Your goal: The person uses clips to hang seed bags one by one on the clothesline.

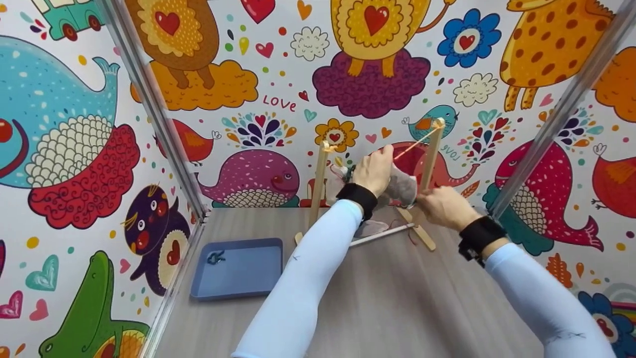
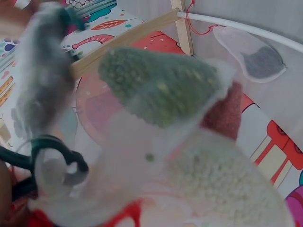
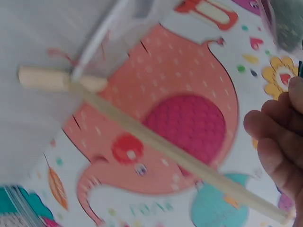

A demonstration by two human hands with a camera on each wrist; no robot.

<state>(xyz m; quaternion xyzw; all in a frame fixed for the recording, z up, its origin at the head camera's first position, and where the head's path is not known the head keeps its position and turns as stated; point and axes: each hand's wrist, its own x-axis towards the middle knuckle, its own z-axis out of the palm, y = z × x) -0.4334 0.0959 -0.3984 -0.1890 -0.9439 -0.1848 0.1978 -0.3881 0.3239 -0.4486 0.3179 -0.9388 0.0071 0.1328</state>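
Observation:
My left hand (image 1: 373, 171) is at the sagging cord (image 1: 415, 144) between two wooden posts (image 1: 431, 154). At the edge of the left wrist view, its fingers seem to grip a dark green looped hook (image 2: 52, 151). Beside it hang mesh bags: a green-filled bag (image 2: 156, 85), a red-filled bag (image 2: 225, 113) and a pale-filled bag (image 2: 213, 175). My right hand (image 1: 447, 206) is beside the right post, at the lower end of a grey bag (image 1: 401, 186). Its fingers (image 3: 274, 132) are curled in the right wrist view; what they pinch is mostly hidden and blurred.
A blue tray (image 1: 238, 278) stands left of the frame, with a dark green hook (image 1: 215, 257) in it. A white rod (image 1: 382, 234) crosses low between the posts' wooden feet (image 1: 422, 236). Near it lies another bag (image 2: 258, 59) with dark filling. Patterned panels enclose the table.

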